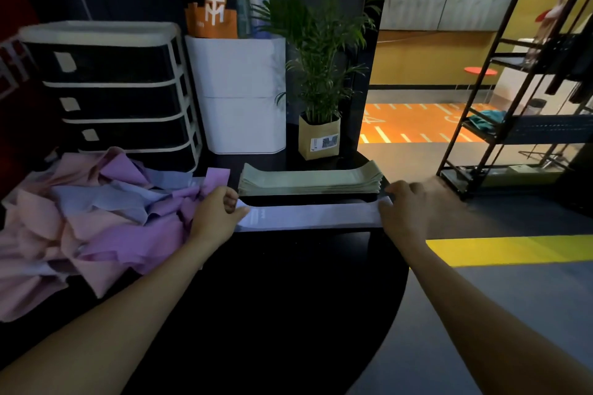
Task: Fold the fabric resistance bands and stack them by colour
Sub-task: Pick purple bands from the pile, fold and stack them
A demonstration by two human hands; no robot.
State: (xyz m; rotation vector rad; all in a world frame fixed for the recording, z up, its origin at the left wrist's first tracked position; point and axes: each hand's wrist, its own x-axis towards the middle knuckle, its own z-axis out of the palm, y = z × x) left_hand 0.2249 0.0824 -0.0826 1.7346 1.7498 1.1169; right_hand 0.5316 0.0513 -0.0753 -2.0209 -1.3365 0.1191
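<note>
A pale blue-grey band [308, 217] lies stretched flat across the black round table [288, 298]. My left hand [215, 215] pinches its left end, thumb on top. My right hand [404, 208] grips its right end at the table's edge. Just behind the band sits a neat stack of folded green bands [309, 179]. A loose heap of pink, purple and blue-grey bands [90, 218] fills the table's left side, right beside my left hand.
A dark drawer unit [112, 90] and a white bin [244, 93] stand at the back. A potted plant [319, 135] stands behind the green stack. A black metal rack [513, 106] stands on the floor to the right.
</note>
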